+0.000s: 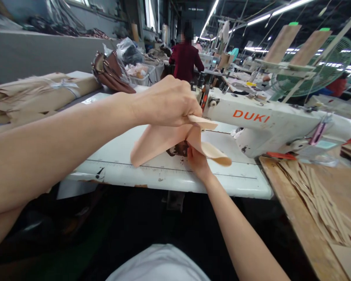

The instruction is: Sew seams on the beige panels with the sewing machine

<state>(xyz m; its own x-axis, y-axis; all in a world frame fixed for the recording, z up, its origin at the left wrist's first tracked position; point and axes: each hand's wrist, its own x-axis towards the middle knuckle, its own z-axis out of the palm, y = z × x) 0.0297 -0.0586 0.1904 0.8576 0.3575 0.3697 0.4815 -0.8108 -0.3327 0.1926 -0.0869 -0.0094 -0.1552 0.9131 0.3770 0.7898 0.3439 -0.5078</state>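
A tan piece of leather-like material (163,141) is bent and folded above the bed of a white sewing machine (251,111). My left hand (169,102) reaches across from the left, its fingers closed on the upper edge of the piece near the machine's head. Lower down, my right hand (197,162) pinches the underside of the same piece, just in front of the dark, worn needle-plate area (178,150). One flap of the piece curls out to the right over my right hand. The needle and presser foot are hidden behind my left hand and the material.
Tan strips (318,199) lie on a wooden board (275,183) at the right. Bundled tan pieces (41,93) and brown pieces (114,74) sit at the left. Two thread cones (283,41) stand behind the machine, near a green fan (330,66). A person (185,60) is farther ahead.
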